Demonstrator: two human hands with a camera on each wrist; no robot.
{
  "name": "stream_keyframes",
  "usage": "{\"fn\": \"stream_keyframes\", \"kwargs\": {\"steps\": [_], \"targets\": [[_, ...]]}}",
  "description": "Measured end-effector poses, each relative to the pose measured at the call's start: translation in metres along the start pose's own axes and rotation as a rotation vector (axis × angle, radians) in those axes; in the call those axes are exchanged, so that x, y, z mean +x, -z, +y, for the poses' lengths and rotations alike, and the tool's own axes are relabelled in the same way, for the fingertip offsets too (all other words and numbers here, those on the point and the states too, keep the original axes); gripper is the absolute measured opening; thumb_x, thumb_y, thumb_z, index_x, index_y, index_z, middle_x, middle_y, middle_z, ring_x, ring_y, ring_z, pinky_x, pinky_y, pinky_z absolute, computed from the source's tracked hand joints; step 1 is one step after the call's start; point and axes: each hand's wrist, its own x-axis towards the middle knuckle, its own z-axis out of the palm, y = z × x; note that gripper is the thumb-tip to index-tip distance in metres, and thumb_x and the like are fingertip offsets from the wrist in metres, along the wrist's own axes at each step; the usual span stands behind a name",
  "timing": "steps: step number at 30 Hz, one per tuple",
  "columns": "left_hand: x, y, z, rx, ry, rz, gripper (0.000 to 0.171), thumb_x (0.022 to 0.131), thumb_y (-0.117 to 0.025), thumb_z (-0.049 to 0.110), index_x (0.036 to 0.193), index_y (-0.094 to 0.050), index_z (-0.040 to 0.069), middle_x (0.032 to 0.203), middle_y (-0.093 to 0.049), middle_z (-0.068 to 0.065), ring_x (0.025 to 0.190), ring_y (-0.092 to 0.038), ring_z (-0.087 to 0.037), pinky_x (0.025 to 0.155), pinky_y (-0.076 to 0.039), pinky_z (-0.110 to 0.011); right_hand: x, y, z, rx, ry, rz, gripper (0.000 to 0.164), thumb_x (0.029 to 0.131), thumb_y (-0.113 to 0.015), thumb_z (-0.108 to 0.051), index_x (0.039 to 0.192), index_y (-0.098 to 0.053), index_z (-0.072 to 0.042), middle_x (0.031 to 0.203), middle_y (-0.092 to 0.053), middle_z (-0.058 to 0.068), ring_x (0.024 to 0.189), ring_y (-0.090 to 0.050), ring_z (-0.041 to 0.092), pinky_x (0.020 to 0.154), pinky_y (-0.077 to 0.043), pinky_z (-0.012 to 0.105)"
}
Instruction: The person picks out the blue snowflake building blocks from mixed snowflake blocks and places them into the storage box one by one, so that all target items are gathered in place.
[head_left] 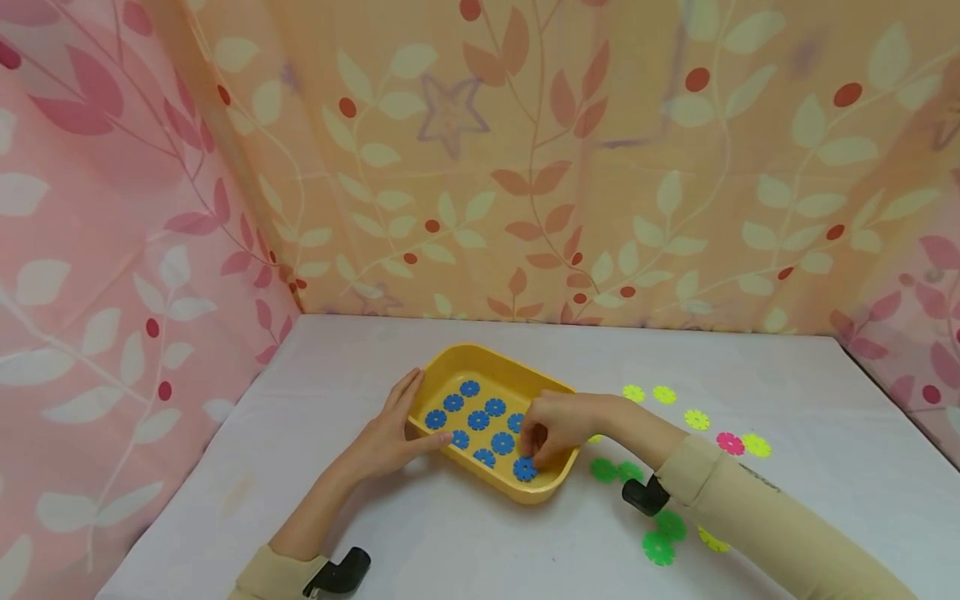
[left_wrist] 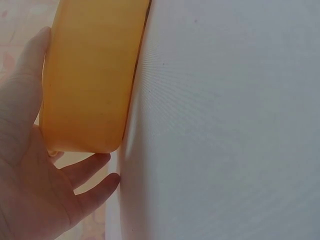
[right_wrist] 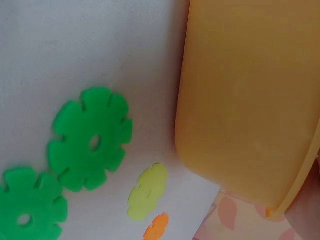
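A yellow plastic tray (head_left: 480,485) sits on the white table, angled to the right. Several blue notched discs (head_left: 478,420) lie spread over its floor in loose rows. My left hand (head_left: 386,437) holds the tray's left corner, thumb over the near rim and fingers along the outer end. In the left wrist view, fingers (left_wrist: 87,171) reach round the tray's end. Inside the right end, my right hand (head_left: 555,423) pinches a blue notched disc (head_left: 524,469) at the tray floor. The right wrist view shows mostly the tray's outer wall (right_wrist: 245,100).
Right of the tray lie several green notched discs (head_left: 659,547), some overlapping, under and near the right forearm. Several yellow discs (head_left: 697,419) and a pink disc (head_left: 731,443) lie farther right. Patterned curtains (head_left: 450,208) stand behind the table and at its sides.
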Motion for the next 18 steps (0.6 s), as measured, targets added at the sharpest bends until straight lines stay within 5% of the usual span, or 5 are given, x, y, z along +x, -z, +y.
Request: {"fn": "stream_keyframes", "kwargs": {"steps": [12,18], "targets": [[0.001,0.002,-0.001,0.004,-0.004,0.000,0.109,0.079,-0.069,0.063,0.158,-0.008,0.020,0.163,-0.002,0.001,0.145,-0.020,-0.036,0.108,-0.025,-0.063,0.003,-0.001,0.002,0.005,-0.018,0.011,0.005,0.086,-0.076,-0.017,0.091,-0.073,-0.015,0.076,-0.062,-0.014,0.071,-0.055,0.003,0.068,-0.051,0.021],[0.000,0.003,-0.003,-0.013,-0.013,-0.001,0.110,0.079,-0.070,0.062,0.158,-0.008,0.018,0.163,-0.002,0.000,0.146,-0.017,-0.034,0.110,-0.023,-0.062,-0.015,0.000,0.005,0.118,0.014,0.179,0.010,0.088,-0.074,-0.023,0.095,-0.074,-0.015,0.081,-0.066,-0.013,0.076,-0.059,0.006,0.071,-0.054,0.025]]}}
